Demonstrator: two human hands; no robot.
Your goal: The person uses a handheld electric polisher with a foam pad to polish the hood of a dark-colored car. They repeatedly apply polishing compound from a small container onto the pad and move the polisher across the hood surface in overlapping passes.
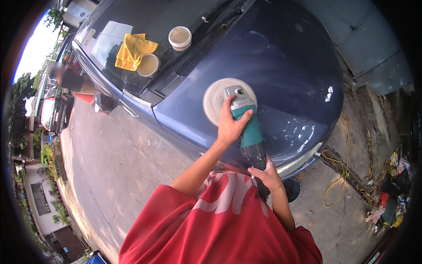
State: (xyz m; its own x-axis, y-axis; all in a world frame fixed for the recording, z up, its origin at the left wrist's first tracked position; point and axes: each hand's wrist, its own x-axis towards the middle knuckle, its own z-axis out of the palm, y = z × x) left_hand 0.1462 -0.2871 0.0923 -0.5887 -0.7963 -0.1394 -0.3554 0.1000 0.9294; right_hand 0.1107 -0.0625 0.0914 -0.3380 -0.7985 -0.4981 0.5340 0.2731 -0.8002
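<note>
A green and black rotary polisher lies with its round pale pad against the dark blue car hood; the pad looks blurred. My left hand is wrapped over the polisher's green body, just behind the metal gear head. Around the black rear handle my right hand is closed. On the windshield rest a yellow cloth and two white tubs with beige contents, one touching the cloth, the other nearer the wipers.
A yellow cord lies on the concrete at the right, near piled rubbish. A dark round object is beside my right forearm. The side mirror sticks out at the left, near an orange cone and a person.
</note>
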